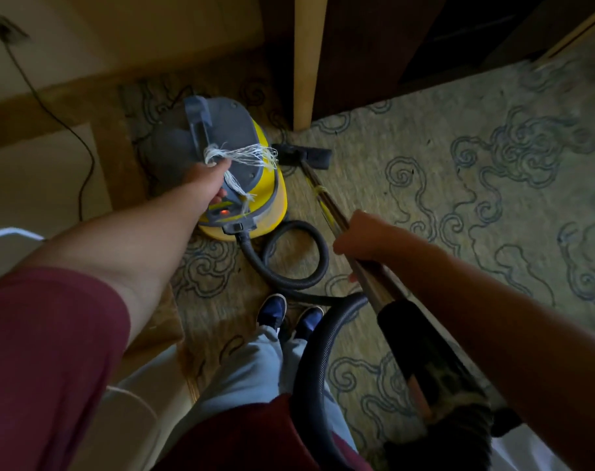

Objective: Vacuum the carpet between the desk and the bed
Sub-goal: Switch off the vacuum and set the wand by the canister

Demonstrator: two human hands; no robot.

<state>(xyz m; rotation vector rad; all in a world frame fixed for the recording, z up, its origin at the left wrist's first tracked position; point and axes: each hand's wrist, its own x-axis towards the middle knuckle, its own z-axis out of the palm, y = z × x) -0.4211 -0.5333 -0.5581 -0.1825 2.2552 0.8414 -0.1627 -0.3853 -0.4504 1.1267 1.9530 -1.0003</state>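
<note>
A yellow canister vacuum (269,185) with a grey lid stands on the patterned carpet (459,198). My left hand (211,181) is closed around the grey carry handle on its lid, where frayed white string (245,154) is tied. An orange light glows on the lid's front. My right hand (364,237) grips the metal wand (326,202), which runs forward to the black floor head (304,156) lying flat on the carpet beside the canister. The black ribbed hose (289,263) loops from the canister past my feet.
A light wooden post (304,62) and dark furniture (374,45) stand just beyond the floor head. A black power cord (68,130) runs down the beige wall at left. Pale furniture edges sit at lower left. My blue shoes (272,309) stand inside the hose loop.
</note>
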